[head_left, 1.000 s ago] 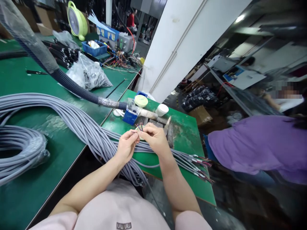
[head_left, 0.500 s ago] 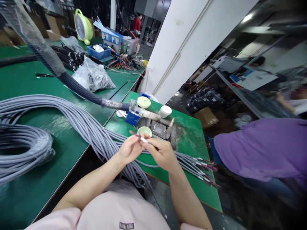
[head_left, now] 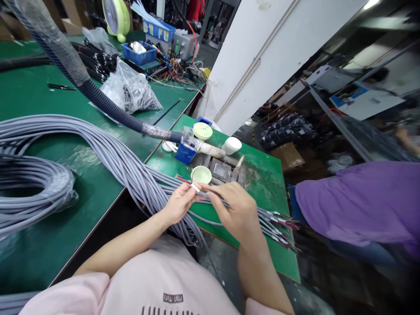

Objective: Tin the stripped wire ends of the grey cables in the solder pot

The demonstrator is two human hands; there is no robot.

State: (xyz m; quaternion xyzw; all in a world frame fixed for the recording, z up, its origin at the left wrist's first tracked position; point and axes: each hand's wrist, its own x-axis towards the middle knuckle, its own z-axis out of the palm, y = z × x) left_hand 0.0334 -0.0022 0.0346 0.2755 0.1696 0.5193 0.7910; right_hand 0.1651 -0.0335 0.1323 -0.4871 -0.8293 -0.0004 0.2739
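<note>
My left hand (head_left: 180, 202) pinches a grey cable near its end, at a white sleeve (head_left: 195, 187). Thin coloured wires (head_left: 183, 178) fan out past the fingertips toward the upper left. Just to the right, my right hand (head_left: 236, 209) is closed on the same grey cable (head_left: 204, 194), with thumb and forefinger along it. Behind the fingers sits a small pale green bowl (head_left: 201, 175). Below and around both hands runs a thick bundle of grey cables (head_left: 131, 173); its stripped ends (head_left: 278, 227) lie at the right of the green board.
A ribbed extraction hose (head_left: 114, 105) arches over the table to a blue box (head_left: 185, 153). A white cup (head_left: 232, 145) and a round green lid (head_left: 202, 130) stand behind. One cable coil (head_left: 36, 192) lies at left. A person in purple (head_left: 357, 201) is at right.
My right hand has shifted right along the cable, and the coloured wires now show spread out beyond my left fingertips. The whole view has tilted slightly downward.
</note>
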